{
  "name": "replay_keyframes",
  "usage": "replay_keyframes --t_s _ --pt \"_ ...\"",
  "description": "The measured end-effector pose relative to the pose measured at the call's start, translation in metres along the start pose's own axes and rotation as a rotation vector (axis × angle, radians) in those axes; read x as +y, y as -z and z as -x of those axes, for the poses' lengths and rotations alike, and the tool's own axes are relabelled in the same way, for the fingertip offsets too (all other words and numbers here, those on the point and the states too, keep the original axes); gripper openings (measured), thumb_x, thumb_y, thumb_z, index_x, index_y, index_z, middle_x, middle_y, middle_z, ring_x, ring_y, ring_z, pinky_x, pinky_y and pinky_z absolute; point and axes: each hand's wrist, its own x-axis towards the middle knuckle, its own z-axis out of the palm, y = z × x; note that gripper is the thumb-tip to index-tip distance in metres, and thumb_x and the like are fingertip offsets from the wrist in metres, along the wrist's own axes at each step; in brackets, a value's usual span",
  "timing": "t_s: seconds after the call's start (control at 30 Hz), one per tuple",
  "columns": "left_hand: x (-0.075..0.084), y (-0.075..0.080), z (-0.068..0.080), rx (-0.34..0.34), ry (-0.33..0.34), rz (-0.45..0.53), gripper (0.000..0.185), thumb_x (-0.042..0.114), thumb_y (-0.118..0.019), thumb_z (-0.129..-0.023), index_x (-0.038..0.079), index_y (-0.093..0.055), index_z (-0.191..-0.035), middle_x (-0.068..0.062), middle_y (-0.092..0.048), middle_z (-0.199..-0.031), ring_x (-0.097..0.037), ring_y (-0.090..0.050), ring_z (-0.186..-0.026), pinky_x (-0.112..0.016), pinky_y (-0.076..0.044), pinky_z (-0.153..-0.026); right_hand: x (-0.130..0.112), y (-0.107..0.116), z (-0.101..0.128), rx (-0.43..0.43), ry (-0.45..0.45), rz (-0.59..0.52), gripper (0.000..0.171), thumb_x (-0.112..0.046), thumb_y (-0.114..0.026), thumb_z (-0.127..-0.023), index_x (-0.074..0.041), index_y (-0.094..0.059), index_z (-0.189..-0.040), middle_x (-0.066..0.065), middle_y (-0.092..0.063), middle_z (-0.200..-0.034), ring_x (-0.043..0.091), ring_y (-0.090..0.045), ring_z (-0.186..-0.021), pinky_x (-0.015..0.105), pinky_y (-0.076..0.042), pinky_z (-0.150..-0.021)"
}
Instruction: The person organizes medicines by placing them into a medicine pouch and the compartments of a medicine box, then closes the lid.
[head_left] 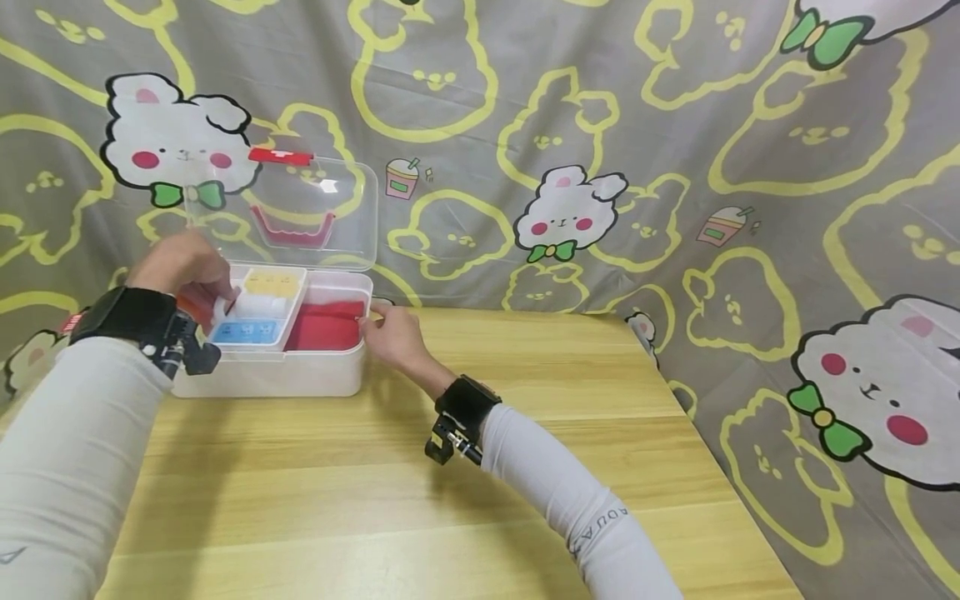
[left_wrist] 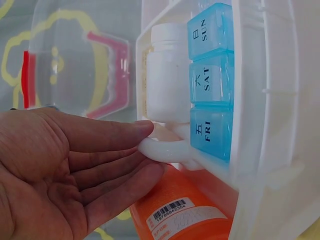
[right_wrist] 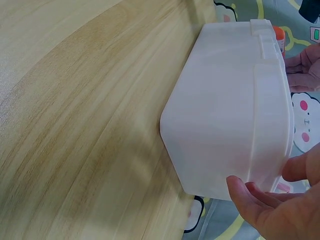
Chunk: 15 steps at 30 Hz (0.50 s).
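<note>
Cartoon-bunny cloth (head_left: pixel 675 150) hangs behind a wooden desk (head_left: pixel 465 467); white box (head_left: pixel 300 375) sits at the far left of the desk w/ its clear lid (head_left: pixel 300 208) tipped up and back, so the inside is open to reach.

Left hand (head_left: pixel 183 265) is at the box's left end. In the left wrist view my fingers (left_wrist: pixel 107 135) lie fairly straight, tips touching the white loop handle (left_wrist: pixel 165 150) of the inner tray (head_left: pixel 258 312). They aren't curled round it, so the hand reads as relaxed, not clamped. Tray sits in the left half of the box, raised on the rim, prob. so small stuff stays on top. It carries a blue pill organizer (left_wrist: pixel 212 80) marked FRI, SAT, SUN, a white bottle (left_wrist: pixel 167 75) beside it, and smth yellow (head_left: pixel 273 283) at the back. Below the tray, right by my fingers, an orange bottle (left_wrist: pixel 177 210) w/ a barcode label lies in the box bottom.

Right hand (head_left: pixel 393 333) is at the box's right end, seemingly to steady it. Thumb and fingers look loosely extended against the wall near the rim; no real grip visible. Red lining (head_left: pixel 322 327) shows in the right half of the box, just left of that hand.
</note>
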Motion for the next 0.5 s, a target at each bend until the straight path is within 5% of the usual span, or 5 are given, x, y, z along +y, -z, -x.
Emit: replay_keyframes --t_s 0.5 --pt "-0.0032 -0.0035 -0.0029 0.014 -0.033 -0.006 0.041 0.007 -0.07 -0.091 -0.021 -0.056 -0.118 -0.025 -0.069 -0.081 -0.033 -0.069 -0.071 -0.039 -0.061 -0.067 -0.0002 -0.0003 0.0011 -0.015 0.019 -0.009 0.039 -0.019 -0.057 -0.1 -0.011 -0.064 -0.138 0.011 -0.076 -0.095 0.007 -0.059 -0.066 0.018 -0.044 -0.055"
